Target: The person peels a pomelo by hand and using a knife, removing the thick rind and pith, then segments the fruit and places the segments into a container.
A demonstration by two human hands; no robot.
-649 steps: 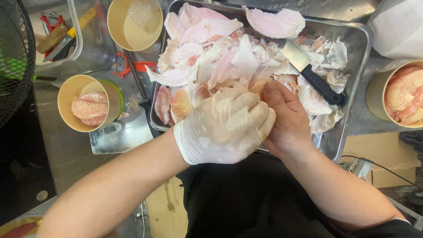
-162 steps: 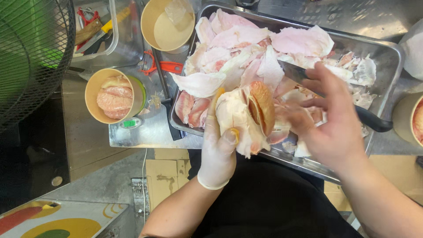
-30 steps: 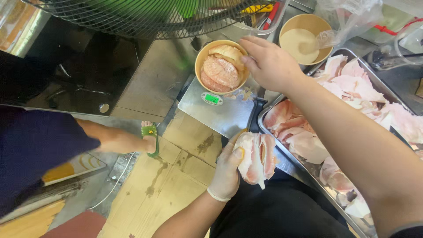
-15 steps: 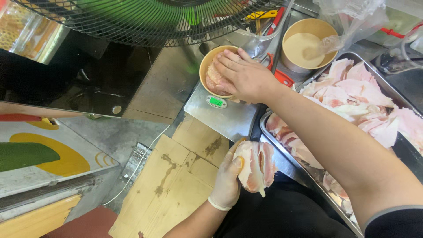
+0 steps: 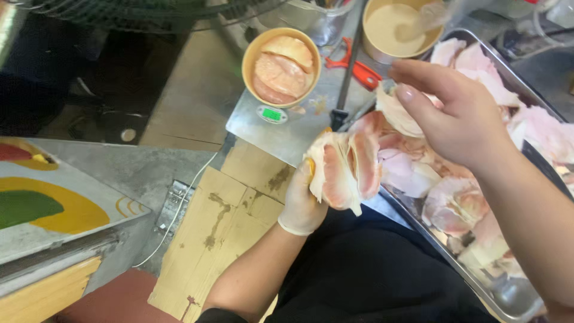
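Observation:
My left hand (image 5: pixel 302 200) wears a thin glove and grips a peeled pomelo chunk (image 5: pixel 347 164) with pink flesh and pale pith. It holds the chunk just outside the near left corner of a metal tray (image 5: pixel 508 302). My bare right hand (image 5: pixel 457 116) hovers over the tray's left end, pinching a thin pale strip of pith (image 5: pixel 394 110) beside the chunk. A round paper cup (image 5: pixel 281 67) filled with pink fruit pieces stands on a small steel scale (image 5: pixel 284 122), apart from both hands.
The tray holds several pieces of peel and fruit (image 5: pixel 460 203). A second paper cup (image 5: pixel 403 27) stands behind the scale, red-handled scissors (image 5: pixel 356 66) next to it. A fan guard (image 5: pixel 149 9) lies at top left. Cardboard (image 5: pixel 224 230) covers the floor below.
My right hand has left the cup on the scale and come back to the tray, now holding a pith strip. The view has swung right. My left hand still holds the chunk.

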